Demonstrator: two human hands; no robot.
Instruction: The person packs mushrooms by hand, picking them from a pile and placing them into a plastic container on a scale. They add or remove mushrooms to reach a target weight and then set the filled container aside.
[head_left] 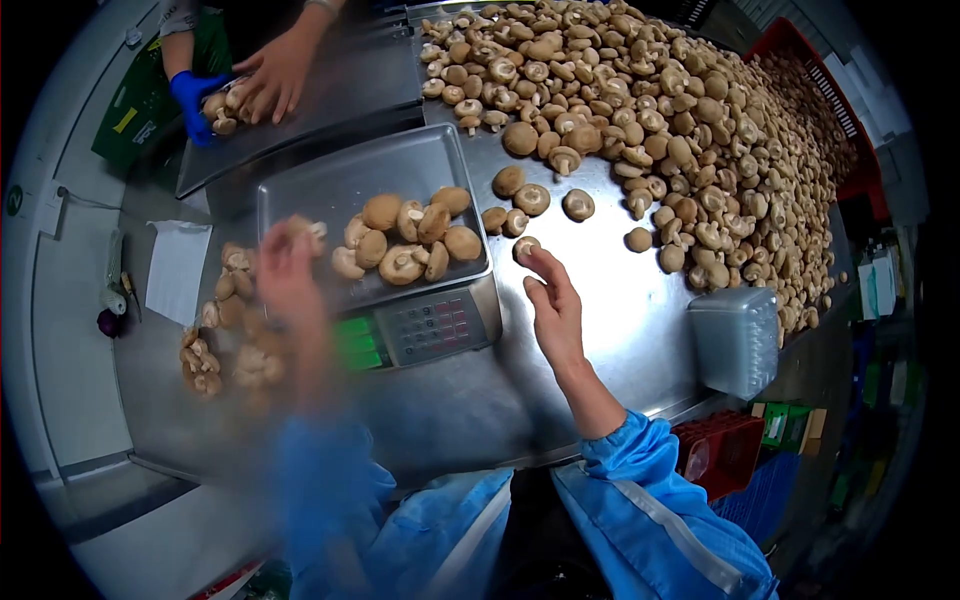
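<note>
My left hand (pixel 290 270), smeared by motion, is over the left edge of the metal weighing pan (pixel 300 185), its fingers closed around a mushroom (pixel 313 233). Several brown-capped mushrooms (pixel 402 264) lie together in the pan of the scale (pixel 440 325), whose green display is partly hidden by my left arm. Right of the pan, my right hand (pixel 556 312) pinches another mushroom (pixel 524 249) between thumb and fingertips, just above the steel table (pixel 620 340). Loose mushrooms (pixel 532 199) are scattered beyond it.
A large mushroom heap (pixel 690 130) covers the back right, spilling from a red crate (pixel 870 170). Stacked clear plastic trays (pixel 735 345) stand at the right edge. Mushroom clusters (pixel 200 362) lie left. Another person's blue-gloved hand (pixel 193 100) and bare hand (pixel 275 75) handle mushrooms.
</note>
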